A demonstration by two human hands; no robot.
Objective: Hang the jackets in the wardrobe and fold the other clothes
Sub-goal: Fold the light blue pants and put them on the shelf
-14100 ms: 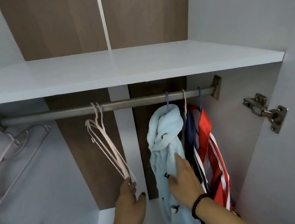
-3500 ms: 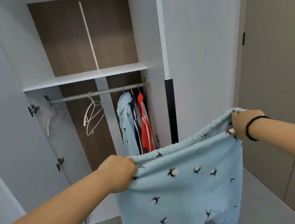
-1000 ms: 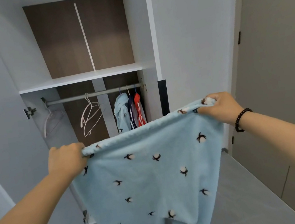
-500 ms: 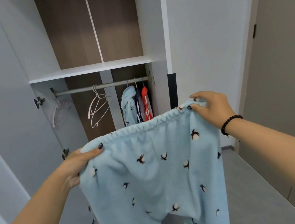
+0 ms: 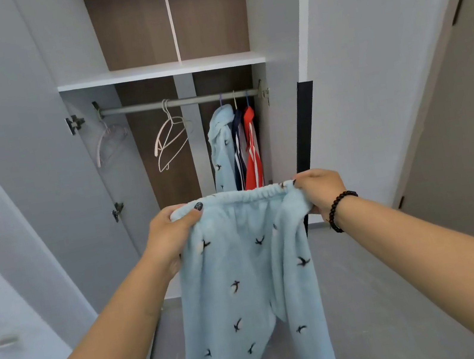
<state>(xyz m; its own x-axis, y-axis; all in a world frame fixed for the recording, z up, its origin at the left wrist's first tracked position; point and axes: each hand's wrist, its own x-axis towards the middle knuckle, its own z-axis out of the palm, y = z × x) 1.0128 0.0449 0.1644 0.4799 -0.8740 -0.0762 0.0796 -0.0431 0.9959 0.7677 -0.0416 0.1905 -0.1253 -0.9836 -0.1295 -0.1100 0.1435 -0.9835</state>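
Folding step under way: left hand (image 5: 173, 237) and right hand (image 5: 319, 190) each pinch the waistband of the blue trousers (image 5: 247, 287), hanging before the wardrobe (image 5: 161, 71); next, likely bring legs together lengthwise.

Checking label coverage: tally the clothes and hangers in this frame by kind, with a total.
Hung jackets: 3, light blue, navy, red
Held light blue pants: 1, left hand and right hand grip the waistband
Bare hangers: at least 3, one pink hanger, white hangers
Total: at least 7
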